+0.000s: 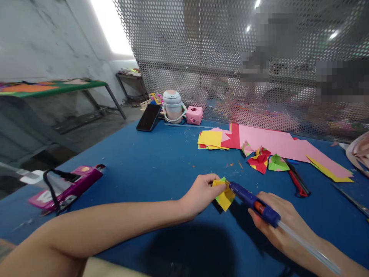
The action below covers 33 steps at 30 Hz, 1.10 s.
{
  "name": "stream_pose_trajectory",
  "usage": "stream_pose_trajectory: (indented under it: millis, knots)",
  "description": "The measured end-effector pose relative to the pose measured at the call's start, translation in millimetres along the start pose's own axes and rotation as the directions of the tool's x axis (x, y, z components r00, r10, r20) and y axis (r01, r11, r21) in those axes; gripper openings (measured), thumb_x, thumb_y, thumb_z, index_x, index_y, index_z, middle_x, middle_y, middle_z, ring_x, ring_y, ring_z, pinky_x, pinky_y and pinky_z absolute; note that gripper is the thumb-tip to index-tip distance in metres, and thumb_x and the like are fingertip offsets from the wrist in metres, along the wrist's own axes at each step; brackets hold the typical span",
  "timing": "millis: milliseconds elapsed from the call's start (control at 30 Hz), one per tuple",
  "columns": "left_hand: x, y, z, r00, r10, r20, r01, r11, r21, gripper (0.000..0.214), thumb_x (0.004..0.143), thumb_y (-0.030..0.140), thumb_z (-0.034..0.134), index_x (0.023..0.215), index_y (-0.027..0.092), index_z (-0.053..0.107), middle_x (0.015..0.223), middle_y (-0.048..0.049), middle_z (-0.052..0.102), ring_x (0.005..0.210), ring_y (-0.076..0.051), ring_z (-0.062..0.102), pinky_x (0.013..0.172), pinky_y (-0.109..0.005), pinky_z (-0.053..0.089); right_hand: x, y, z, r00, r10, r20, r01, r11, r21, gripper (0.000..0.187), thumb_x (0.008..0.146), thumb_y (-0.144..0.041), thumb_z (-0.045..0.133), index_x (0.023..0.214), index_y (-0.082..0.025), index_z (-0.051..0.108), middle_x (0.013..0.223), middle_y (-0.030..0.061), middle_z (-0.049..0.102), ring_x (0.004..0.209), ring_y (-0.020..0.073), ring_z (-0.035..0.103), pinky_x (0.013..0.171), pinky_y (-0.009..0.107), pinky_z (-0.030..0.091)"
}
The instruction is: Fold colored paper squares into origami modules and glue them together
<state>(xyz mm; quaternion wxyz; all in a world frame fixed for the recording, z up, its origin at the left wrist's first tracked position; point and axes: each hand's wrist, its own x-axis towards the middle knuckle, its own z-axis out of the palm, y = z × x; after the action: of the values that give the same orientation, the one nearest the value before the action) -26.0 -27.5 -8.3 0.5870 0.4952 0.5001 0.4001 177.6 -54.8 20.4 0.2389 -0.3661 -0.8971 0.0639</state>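
My left hand (pixel 203 193) pinches a folded paper piece (pixel 225 199), yellow with green edges, a little above the blue table. In my right hand (pixel 278 219) is a dark blue glue gun (pixel 248 196) with a long clear glue stick sticking out of its back end. The nozzle points left and meets the upper right part of the yellow paper, close to my left fingertips; whether glue is coming out cannot be made out. Beyond my hands lie a red folded paper piece (pixel 258 163) and a green one (pixel 278 163) with pink spots.
Yellow paper squares (pixel 210 137) and pink paper sheets (pixel 265 139) lie along the back. Red-handled scissors (pixel 298 182) are at right. A phone (pixel 148 117), a lidded cup (pixel 173 107) and a pink paper box (pixel 194 115) stand far left, before a perforated metal screen (pixel 184 50). A purple power strip (pixel 69 188) lies left.
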Motion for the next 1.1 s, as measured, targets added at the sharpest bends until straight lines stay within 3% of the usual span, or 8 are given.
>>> stream_pose_trajectory:
  millis: [1100]
  knots:
    - [2.2, -4.0, -1.1, 0.995, 0.093, 0.024, -0.095, 0.988, 0.122, 0.016, 0.070, 0.025, 0.054, 0.059, 0.014, 0.051, 0.059, 0.0037, 0.046, 0.058, -0.009, 0.040, 0.053, -0.020, 0.031, 0.7, -3.1, -5.2, 0.996, 0.017, 0.092, -0.011, 0.998, -0.065, 0.017, 0.086, -0.018, 0.041, 0.069, -0.020, 0.044, 0.059, -0.0017, 0.054, 0.050, 0.0124, 0.049, 0.051, 0.024, 0.033]
